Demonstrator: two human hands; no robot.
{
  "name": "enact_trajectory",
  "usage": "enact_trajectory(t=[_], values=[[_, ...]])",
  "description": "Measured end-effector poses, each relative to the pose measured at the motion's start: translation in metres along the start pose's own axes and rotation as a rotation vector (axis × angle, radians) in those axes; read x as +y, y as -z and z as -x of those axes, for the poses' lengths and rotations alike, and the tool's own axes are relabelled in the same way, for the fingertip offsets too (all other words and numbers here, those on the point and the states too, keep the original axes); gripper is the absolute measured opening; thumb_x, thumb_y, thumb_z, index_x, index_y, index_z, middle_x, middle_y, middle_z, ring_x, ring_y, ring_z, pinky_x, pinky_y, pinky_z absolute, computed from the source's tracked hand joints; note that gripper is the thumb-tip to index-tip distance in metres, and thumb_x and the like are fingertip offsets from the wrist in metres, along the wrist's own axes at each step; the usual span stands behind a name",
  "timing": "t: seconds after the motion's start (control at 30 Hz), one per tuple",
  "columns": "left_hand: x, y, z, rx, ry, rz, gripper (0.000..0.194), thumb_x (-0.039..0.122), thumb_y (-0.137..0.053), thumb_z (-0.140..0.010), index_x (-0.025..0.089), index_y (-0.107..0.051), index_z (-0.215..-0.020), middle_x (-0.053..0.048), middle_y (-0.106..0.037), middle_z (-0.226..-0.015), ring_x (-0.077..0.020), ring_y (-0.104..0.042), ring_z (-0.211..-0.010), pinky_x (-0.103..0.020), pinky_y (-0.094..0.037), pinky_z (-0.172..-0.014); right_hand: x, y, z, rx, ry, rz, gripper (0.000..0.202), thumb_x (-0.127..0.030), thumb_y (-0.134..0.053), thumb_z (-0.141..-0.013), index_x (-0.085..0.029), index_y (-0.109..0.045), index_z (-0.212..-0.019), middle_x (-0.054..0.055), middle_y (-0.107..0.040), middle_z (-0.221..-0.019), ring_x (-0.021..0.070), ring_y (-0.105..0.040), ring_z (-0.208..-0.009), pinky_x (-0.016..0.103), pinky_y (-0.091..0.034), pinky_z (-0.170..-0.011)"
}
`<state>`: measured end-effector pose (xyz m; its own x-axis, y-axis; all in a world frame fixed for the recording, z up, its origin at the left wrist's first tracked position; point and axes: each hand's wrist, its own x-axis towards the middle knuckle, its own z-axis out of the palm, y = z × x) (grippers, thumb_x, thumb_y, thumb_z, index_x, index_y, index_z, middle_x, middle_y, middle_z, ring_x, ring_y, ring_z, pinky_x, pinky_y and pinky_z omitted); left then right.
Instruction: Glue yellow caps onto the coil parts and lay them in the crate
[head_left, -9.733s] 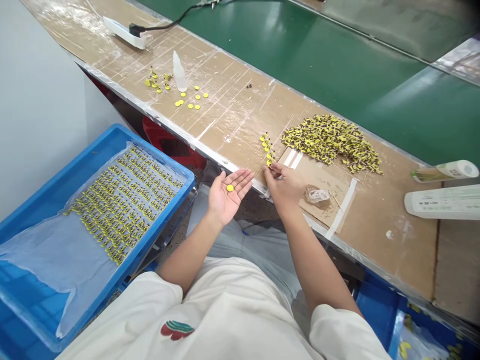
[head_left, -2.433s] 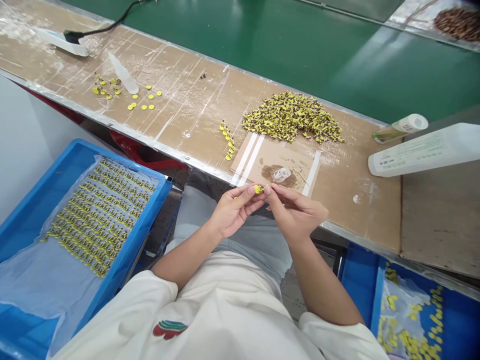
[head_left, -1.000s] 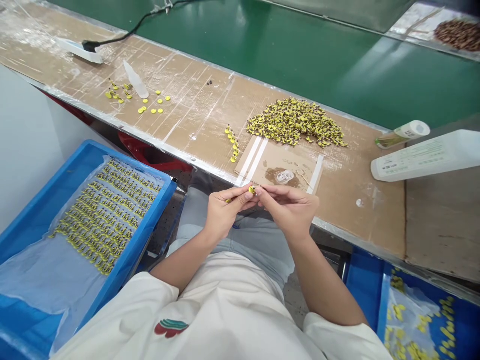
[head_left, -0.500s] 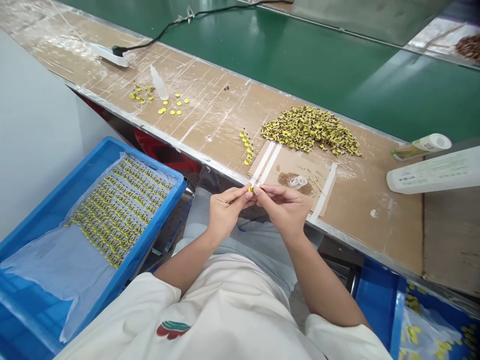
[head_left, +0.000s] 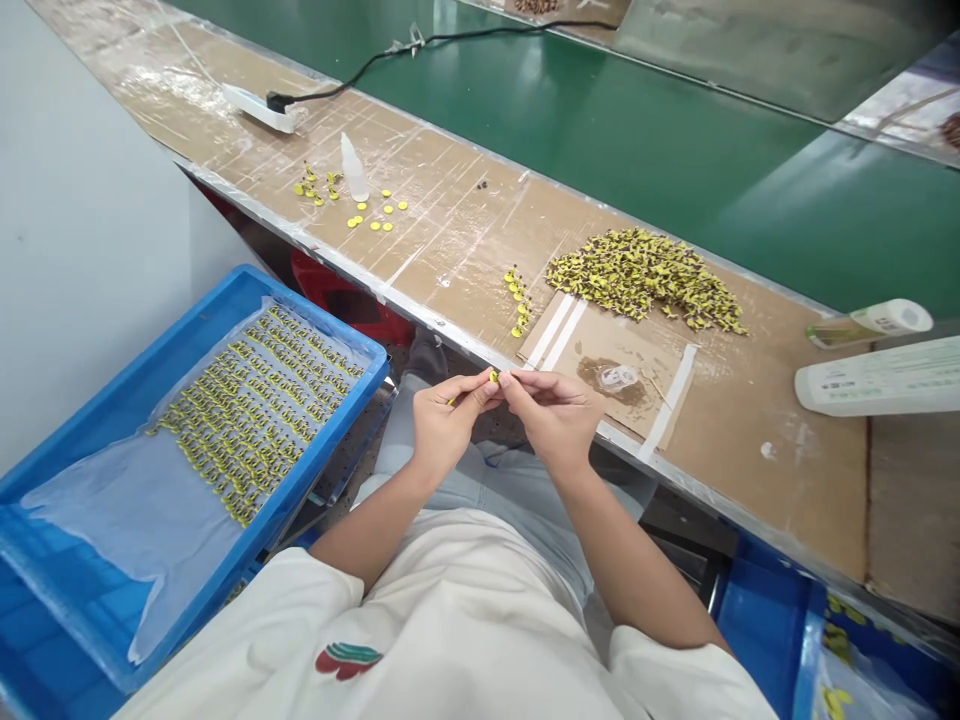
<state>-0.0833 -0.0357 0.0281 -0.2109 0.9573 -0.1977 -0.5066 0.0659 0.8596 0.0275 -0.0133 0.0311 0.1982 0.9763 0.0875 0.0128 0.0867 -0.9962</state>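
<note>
Just off the table's front edge, my left hand [head_left: 444, 420] pinches a small yellow piece [head_left: 493, 377] between thumb and fingers. My right hand [head_left: 559, 415] meets it there, its fingertips closed against the same piece. Beyond my right hand lies a cardboard square [head_left: 592, 350] with white tape strips and a clear blob of glue [head_left: 619, 377]. A large pile of yellow and dark brown pieces [head_left: 645, 275] sits behind it. To the left of the cardboard is a short row of yellow pieces [head_left: 519, 300].
A blue tray [head_left: 375, 372] at the left holds rows of yellow pieces on a cloth. A white bottle [head_left: 353, 168] stands among loose yellow discs. Two containers lie at the right, one large [head_left: 885, 378]. A power strip [head_left: 259, 108] is at the back left.
The view has shifted, so the table and trays appear farther right. Both hands are still together around the small yellow piece, with their fingertips slightly changed.
</note>
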Motion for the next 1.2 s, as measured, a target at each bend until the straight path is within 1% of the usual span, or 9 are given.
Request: enact_trajectory(t=[0.27,0.4,0.53,0.7,0.9,1.1,1.2], values=[[0.006,0.011,-0.003,0.033,-0.029,0.012,0.029,0.034,-0.079,-0.066,0.019,-0.077,-0.091,-0.004,-0.075,-0.090,-0.0204,-0.071,-0.083,-0.041,-0.059,-0.085,0.007,-0.016,-0.004,-0.060,-0.025,-0.014,0.023,-0.034,-0.080,-0.067,-0.017,-0.073,-0.080,0.004,-0.073,-0.071,0.0137,-0.066,-0.055,0.027,-0.060,-0.057],[0.008,0.021,-0.007,0.038,0.015,0.046,0.031,0.034,-0.080,-0.066,0.017,-0.077,-0.092,-0.006,-0.075,-0.090,-0.0216,-0.072,-0.081,-0.043,-0.059,-0.086,0.007,-0.025,-0.006,-0.105,-0.057,-0.031,0.022,-0.032,-0.081,-0.066,-0.016,-0.073,-0.078,0.004,-0.072,-0.067,0.0120,-0.063,-0.050,0.024,-0.058,-0.053],[0.010,0.030,-0.011,0.068,0.040,0.100,0.034,0.033,-0.081,-0.065,0.015,-0.076,-0.093,-0.008,-0.076,-0.088,-0.0222,-0.072,-0.080,-0.044,-0.059,-0.085,0.007,-0.034,-0.009,-0.142,-0.071,-0.023,0.024,-0.033,-0.082,-0.065,-0.015,-0.074,-0.079,0.005,-0.072,-0.068,0.0130,-0.065,-0.053,0.026,-0.059,-0.056],[0.014,0.036,-0.014,0.092,0.038,0.076,0.035,0.034,-0.082,-0.063,0.015,-0.076,-0.092,-0.009,-0.076,-0.090,-0.0234,-0.072,-0.081,-0.045,-0.058,-0.086,0.010,-0.042,-0.012,-0.150,-0.078,-0.001,0.025,-0.034,-0.082,-0.063,-0.015,-0.073,-0.077,0.005,-0.072,-0.068,0.0141,-0.066,-0.055,0.026,-0.059,-0.056],[0.014,0.040,-0.018,0.032,0.018,0.071,0.029,0.030,-0.078,-0.069,0.016,-0.076,-0.094,-0.007,-0.076,-0.090,-0.0216,-0.072,-0.079,-0.043,-0.060,-0.084,0.011,-0.045,-0.014,-0.135,-0.082,0.002,0.020,-0.030,-0.082,-0.065,-0.016,-0.073,-0.076,0.004,-0.072,-0.067,0.0120,-0.065,-0.053,0.023,-0.058,-0.055],[0.016,0.042,-0.023,0.030,0.027,0.046,0.030,0.030,-0.079,-0.068,0.015,-0.076,-0.094,-0.007,-0.076,-0.089,-0.0205,-0.072,-0.079,-0.041,-0.060,-0.084,0.010,-0.049,-0.013,-0.105,-0.109,0.009,0.020,-0.032,-0.082,-0.065,-0.016,-0.072,-0.074,0.003,-0.072,-0.066,0.0122,-0.064,-0.053,0.024,-0.058,-0.055],[0.016,0.044,-0.027,0.019,0.060,0.078,0.031,0.029,-0.078,-0.068,0.014,-0.075,-0.095,-0.008,-0.076,-0.090,-0.0197,-0.072,-0.079,-0.040,-0.059,-0.085,0.010,-0.050,-0.016,-0.116,-0.092,0.002,0.020,-0.031,-0.082,-0.066,-0.017,-0.072,-0.075,0.003,-0.072,-0.068,0.0124,-0.065,-0.055,0.024,-0.058,-0.056]])
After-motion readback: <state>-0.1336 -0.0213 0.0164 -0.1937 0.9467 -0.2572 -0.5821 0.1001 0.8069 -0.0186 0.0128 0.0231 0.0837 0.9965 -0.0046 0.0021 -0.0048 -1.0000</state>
